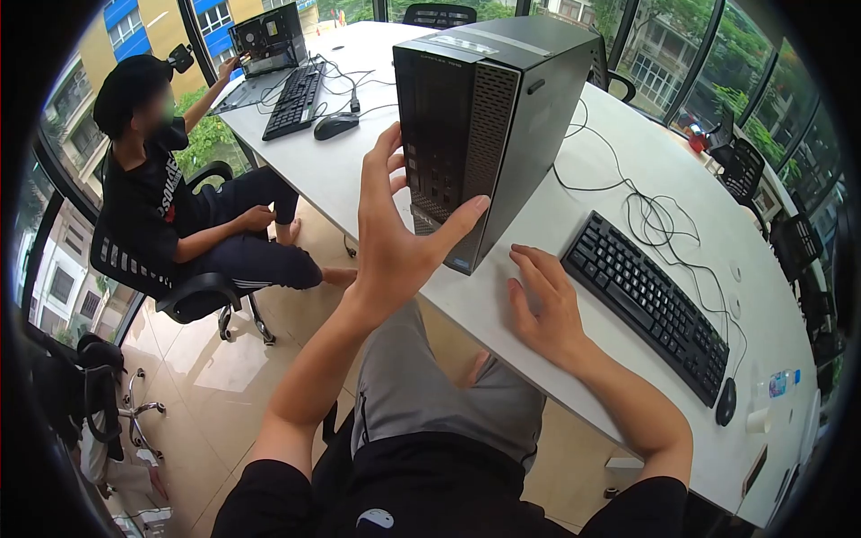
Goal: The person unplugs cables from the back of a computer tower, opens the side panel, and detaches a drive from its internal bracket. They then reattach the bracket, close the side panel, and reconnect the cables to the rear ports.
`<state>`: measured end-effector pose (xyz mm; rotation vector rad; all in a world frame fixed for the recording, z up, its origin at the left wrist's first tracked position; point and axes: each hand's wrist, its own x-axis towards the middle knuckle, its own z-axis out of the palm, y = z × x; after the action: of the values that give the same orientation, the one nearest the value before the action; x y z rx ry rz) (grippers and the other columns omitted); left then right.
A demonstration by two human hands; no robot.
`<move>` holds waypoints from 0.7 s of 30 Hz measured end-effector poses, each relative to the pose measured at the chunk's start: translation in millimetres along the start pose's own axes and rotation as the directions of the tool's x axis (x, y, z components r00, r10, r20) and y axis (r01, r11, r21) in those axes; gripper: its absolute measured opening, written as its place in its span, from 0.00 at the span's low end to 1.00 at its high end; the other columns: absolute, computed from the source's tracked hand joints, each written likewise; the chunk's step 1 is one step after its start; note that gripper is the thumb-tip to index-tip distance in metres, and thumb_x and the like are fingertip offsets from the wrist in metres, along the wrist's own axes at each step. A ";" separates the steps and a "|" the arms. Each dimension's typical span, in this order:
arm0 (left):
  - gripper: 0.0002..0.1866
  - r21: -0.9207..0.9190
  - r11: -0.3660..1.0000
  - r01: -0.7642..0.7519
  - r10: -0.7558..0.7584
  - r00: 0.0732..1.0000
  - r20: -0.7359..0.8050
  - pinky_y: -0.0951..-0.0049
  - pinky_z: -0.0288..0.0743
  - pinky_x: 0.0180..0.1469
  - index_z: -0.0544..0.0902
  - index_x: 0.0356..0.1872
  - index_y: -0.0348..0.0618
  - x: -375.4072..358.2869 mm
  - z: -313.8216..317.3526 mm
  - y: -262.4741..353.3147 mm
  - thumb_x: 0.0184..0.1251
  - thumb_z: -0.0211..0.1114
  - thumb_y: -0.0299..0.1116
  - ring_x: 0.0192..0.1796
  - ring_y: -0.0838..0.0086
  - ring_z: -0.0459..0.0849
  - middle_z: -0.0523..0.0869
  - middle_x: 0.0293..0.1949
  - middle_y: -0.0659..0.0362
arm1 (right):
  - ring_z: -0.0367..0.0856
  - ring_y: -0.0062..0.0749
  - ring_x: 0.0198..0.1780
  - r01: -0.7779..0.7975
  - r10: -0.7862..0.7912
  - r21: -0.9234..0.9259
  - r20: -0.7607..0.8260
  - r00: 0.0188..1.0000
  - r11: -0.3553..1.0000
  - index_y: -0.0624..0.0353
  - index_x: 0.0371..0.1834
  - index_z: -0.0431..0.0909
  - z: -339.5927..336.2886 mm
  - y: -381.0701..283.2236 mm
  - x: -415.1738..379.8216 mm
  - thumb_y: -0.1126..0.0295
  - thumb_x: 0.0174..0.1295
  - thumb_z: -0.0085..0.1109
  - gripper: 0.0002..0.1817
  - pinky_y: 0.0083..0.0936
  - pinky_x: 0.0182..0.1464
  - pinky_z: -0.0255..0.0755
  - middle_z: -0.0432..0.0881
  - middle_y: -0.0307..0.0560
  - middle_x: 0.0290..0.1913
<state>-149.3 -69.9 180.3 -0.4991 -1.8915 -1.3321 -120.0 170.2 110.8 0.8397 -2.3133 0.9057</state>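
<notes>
A black desktop computer tower (538,117) stands upright near the table's front edge, its front panel facing me. My left hand (399,224) spans the lower front of it, fingers at the left edge and thumb across the panel. Where the fingertips end is partly hidden. My right hand (545,305) rests on the white tabletop just right of the tower, fingers loosely apart and holding nothing. Beside that hand lies a black keyboard (646,300), set at a slant, with a black mouse (726,402) at its near end.
Loose cables (659,215) lie behind the keyboard. At right are a plastic bottle (782,384) and a white cup (759,420). A seated person (143,170) at left reaches toward an opened computer case (269,43), near a second keyboard (294,99) and mouse (336,126).
</notes>
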 end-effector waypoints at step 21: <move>0.50 0.093 0.995 -0.025 0.031 0.998 -0.059 0.63 0.83 0.58 0.71 0.77 0.33 -18.6 2.2 -16.1 0.55 0.90 0.35 0.60 0.64 0.83 0.76 0.62 0.50 | 0.82 0.59 0.67 -0.005 0.005 -0.001 0.023 1.000 1.000 0.66 0.65 0.82 0.6 -2.3 1.2 0.79 0.65 0.66 0.23 0.46 0.67 0.79 0.84 0.59 0.65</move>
<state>-149.1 -72.1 155.7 -0.4319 -1.8798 -1.2220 -119.3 168.0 112.1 0.8488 -2.3363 0.9016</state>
